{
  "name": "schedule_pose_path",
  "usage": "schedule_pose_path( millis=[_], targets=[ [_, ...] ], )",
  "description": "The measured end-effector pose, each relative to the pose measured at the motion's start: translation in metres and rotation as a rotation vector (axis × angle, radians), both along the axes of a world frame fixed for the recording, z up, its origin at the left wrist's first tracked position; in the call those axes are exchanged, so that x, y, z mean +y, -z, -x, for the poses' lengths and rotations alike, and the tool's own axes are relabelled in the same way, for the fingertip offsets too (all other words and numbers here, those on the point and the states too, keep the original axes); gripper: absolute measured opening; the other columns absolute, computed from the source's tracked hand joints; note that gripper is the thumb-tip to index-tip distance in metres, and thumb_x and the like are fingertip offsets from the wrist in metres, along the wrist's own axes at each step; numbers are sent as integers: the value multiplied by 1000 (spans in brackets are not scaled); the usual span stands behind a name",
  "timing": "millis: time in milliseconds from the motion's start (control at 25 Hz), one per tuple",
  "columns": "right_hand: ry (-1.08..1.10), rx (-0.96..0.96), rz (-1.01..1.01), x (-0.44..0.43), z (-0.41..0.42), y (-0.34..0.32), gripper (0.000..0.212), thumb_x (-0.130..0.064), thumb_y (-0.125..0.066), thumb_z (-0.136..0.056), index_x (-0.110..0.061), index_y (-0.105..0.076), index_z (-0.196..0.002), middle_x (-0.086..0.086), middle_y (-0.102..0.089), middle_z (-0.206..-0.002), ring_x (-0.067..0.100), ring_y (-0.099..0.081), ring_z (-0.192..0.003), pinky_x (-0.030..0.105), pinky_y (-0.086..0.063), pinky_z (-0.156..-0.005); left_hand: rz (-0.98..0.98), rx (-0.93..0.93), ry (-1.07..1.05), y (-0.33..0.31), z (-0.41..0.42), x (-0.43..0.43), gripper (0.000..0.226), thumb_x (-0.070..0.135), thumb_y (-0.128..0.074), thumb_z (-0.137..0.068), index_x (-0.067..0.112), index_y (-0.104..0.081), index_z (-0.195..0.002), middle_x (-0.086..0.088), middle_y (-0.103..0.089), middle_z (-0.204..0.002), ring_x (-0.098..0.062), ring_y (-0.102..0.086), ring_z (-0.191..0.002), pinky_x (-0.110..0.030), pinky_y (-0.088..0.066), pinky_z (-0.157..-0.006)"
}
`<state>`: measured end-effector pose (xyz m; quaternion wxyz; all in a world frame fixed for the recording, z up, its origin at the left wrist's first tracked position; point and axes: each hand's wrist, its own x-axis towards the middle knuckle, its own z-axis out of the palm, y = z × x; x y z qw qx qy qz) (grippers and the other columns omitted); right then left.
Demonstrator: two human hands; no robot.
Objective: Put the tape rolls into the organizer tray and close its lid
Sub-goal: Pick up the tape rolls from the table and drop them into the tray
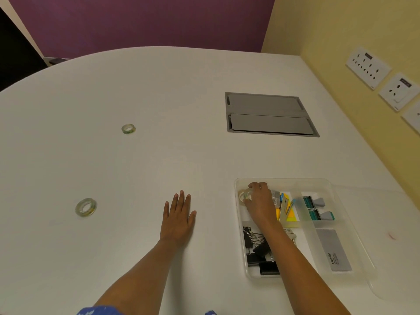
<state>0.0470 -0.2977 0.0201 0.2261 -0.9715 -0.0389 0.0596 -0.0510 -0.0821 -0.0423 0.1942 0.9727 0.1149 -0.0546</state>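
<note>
A clear plastic organizer tray (237, 185) sits at the table's near right, its transparent lid (386, 258) lying open to the right. My right hand (261, 201) reaches into the tray's far left compartment, fingers closed around a clear tape roll (245, 196). My left hand (179, 217) rests flat on the table, fingers spread, holding nothing. Two more clear tape rolls lie flat on the table: one at the near left (86, 207), one farther back (128, 128).
The tray also holds black binder clips (256, 248), coloured sticky notes (288, 212), teal clips (317, 208) and a grey box (333, 250). A grey cable hatch (268, 113) is set into the white table. A yellow wall with sockets (368, 67) runs along the right.
</note>
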Motion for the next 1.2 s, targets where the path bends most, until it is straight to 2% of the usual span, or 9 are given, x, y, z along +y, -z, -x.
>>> schedule_pose_path(
  millis=[760, 960, 1200],
  targets=[
    [3, -24, 6, -1, 0, 0, 36, -3, -54, -94, -6, -54, -130, 13, -50, -134, 26, -48, -123, 35, -49, -95, -7, -6, 5, 1, 0, 1, 57, 39, -19, -102, 22, 5, -150, 2, 12, -161, -15, 13, -148, -37, 10, -121],
    [53, -109, -29, 11, 4, -15, 32, -9, -55, -95, -9, -57, -126, 10, -52, -131, 24, -47, -123, 35, -52, -86, 7, -4, 20, -3, 0, 4, 56, 38, -20, -102, 22, 2, -151, 2, 11, -161, -14, 12, -149, -37, 9, -122],
    [-17, -193, -32, 58, -6, -37, 31, -15, -54, -97, -14, -56, -128, 6, -53, -132, 20, -47, -122, 30, -52, -81, 3, 4, -2, -11, -5, 32, 55, 38, -20, -102, 21, -4, -152, 1, 8, -162, -15, 10, -149, -37, 9, -122]
  ],
)
